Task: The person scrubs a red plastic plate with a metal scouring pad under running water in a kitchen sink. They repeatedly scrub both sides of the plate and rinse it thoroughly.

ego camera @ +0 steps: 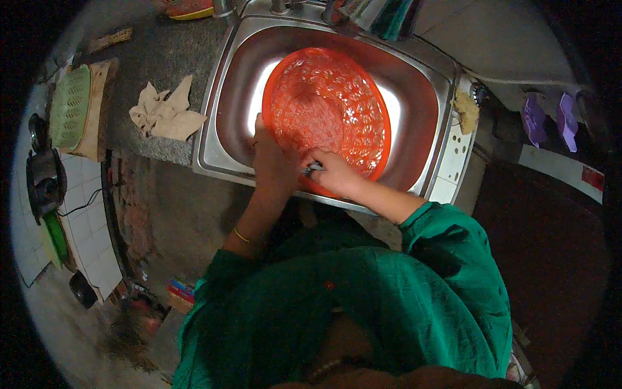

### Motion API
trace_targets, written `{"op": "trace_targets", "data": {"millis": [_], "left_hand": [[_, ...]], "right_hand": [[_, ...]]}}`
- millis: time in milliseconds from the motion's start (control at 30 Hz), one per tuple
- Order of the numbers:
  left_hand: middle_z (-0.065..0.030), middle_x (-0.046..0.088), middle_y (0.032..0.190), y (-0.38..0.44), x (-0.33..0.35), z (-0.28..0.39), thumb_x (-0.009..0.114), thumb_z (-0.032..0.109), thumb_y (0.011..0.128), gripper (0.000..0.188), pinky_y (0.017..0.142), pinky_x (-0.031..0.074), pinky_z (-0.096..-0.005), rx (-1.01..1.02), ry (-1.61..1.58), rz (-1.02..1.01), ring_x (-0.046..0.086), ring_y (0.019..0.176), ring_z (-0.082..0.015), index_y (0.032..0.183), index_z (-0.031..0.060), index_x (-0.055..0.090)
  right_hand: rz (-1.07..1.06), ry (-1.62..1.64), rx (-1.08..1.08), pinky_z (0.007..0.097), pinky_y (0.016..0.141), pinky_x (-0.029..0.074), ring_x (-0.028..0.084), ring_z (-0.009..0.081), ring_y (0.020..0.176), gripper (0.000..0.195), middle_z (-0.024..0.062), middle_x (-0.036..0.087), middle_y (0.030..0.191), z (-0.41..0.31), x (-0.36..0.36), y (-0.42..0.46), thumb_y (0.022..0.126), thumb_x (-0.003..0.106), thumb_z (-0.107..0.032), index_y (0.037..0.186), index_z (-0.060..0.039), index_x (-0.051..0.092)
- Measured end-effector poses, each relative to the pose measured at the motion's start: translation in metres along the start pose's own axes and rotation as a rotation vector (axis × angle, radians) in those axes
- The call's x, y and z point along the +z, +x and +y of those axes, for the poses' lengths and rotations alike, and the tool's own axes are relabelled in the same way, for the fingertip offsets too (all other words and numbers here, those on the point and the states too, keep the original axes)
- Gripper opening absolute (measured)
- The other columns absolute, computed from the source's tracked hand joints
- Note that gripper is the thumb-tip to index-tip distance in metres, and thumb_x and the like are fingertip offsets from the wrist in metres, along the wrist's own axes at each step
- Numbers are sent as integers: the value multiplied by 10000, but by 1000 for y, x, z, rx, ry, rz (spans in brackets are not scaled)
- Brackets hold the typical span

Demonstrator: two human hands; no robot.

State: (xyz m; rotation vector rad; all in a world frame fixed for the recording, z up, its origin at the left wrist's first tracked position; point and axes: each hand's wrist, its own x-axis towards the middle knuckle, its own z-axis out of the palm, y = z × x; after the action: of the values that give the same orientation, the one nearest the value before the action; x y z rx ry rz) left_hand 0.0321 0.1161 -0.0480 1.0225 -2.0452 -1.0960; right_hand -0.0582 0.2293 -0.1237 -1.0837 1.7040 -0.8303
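An orange-red plastic basin or colander [367, 121], with what looks like water and wet reflections inside, rests tilted in a stainless steel sink [418, 112]. At its lower left side, my left hand [274, 150] grips the rim, its thumb or a finger along the outside. My right hand [330, 172] is curled at the near rim, close to my left fingers. A small dark and silvery thing shows at the right hand's fingers; whether it is a ring or something held cannot be told. The right fingertips are partly hidden.
A crumpled beige cloth [167, 112] lies on the stone counter [165, 53] left of the sink. Further left is a green plastic basket [71, 107] on a wooden board. A yellowish scrubber [465, 111] sits on the sink's right ledge. The tap base [279, 6] stands at the back.
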Motion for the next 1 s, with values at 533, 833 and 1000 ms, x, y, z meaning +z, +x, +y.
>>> {"op": "trace_targets", "data": {"millis": [533,833,1000], "left_hand": [[-265,585,1029,106,2,-11,535,83,764,507,758,516,-465,128,578,-158,617,869,-409,1266,36,475],[-233,604,951,110,-3,-12,524,93,774,477,681,533,-445,216,639,-141,633,776,-395,1244,21,486],[-206,597,939,104,-5,-10,542,65,729,560,725,516,-466,153,588,-120,612,822,-383,1284,106,483]], "right_hand": [[36,-847,-96,418,773,464,551,339,864,230,186,562,901,97,-36,40,695,609,-100,914,-28,601],[-65,-616,-147,427,803,443,539,341,920,137,167,557,915,90,-34,58,704,592,-60,838,-35,584],[266,-971,-233,425,844,422,494,361,973,294,175,511,1032,87,-95,110,750,577,-111,1033,-42,537]]}}
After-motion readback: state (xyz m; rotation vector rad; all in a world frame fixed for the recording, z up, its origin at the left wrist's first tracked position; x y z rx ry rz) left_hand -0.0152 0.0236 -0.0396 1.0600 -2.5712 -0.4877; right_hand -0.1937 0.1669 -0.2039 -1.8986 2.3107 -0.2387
